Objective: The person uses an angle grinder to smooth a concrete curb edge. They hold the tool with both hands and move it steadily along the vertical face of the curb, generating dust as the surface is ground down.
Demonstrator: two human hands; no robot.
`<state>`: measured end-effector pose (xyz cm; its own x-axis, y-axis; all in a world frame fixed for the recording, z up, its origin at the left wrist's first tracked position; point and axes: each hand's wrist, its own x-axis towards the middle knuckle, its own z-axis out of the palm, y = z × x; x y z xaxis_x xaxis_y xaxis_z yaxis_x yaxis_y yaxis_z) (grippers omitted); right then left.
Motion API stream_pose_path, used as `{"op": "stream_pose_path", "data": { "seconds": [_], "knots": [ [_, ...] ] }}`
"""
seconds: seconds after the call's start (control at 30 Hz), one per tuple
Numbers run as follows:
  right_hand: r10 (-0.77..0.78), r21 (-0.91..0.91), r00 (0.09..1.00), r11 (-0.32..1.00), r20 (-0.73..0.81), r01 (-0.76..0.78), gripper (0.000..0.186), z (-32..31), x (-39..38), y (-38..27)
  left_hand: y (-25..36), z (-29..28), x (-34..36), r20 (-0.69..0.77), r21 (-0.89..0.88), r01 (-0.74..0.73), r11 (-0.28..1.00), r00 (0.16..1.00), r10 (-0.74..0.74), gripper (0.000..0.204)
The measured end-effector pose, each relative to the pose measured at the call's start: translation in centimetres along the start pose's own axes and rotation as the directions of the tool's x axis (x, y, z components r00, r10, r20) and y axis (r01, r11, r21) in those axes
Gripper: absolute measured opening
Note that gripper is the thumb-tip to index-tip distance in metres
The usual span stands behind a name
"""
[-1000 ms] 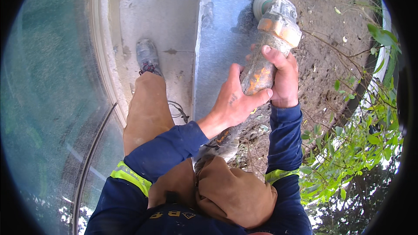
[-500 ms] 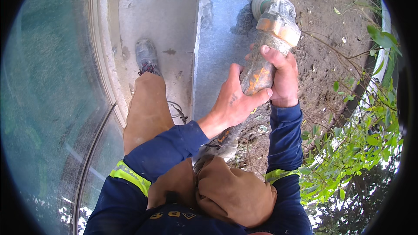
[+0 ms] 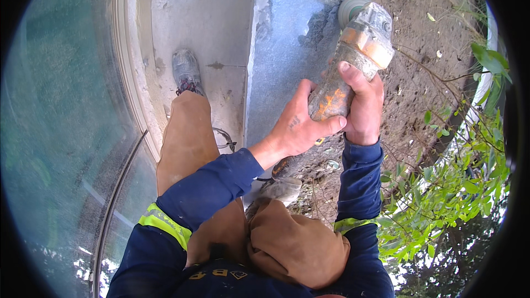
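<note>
Barely shifted since a second ago: left hand (image 3: 298, 127) and right hand (image 3: 361, 107) both clasped around dusty angle grinder (image 3: 353, 60). Grinder disc (image 3: 350, 8) at far end, against grey stone slab (image 3: 292, 38).

Both hands, left (image 3: 298, 127) and right (image 3: 361, 107), closed, arms raised forward.

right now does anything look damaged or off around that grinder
The angle grinder, gripped by the left hand and right hand, is caked in grey dust. The stone slab beside its disc has a rough, chipped edge.
</note>
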<state>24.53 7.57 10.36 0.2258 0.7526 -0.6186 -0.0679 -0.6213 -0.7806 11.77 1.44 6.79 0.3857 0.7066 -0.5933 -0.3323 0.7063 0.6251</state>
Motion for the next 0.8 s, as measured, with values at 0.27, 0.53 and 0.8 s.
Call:
{"op": "stream_pose_path", "data": {
  "seconds": [0.27, 0.53, 0.8],
  "knots": [
    [0.018, 0.005, 1.0, 1.0, -0.001, -0.018, 0.043, 0.2, -0.1, 0.5, 0.3, -0.4, -0.3, 0.002, 0.011, 0.013, 1.0, 1.0, -0.013, 0.068],
    [0.026, -0.006, 0.999, 1.0, -0.02, -0.026, 0.042, 0.0, 0.3, 0.1, 0.2, -0.3, 0.3, 0.02, -0.006, 0.039, 0.999, 0.999, -0.039, 0.067],
    [0.074, 0.079, 0.997, 0.994, 0.002, -0.074, 0.048, -0.3, -0.6, 0.1, -0.6, 0.1, -0.4, -0.009, 0.09, -0.053, 0.995, 0.999, 0.054, 0.063]
  ]
}}
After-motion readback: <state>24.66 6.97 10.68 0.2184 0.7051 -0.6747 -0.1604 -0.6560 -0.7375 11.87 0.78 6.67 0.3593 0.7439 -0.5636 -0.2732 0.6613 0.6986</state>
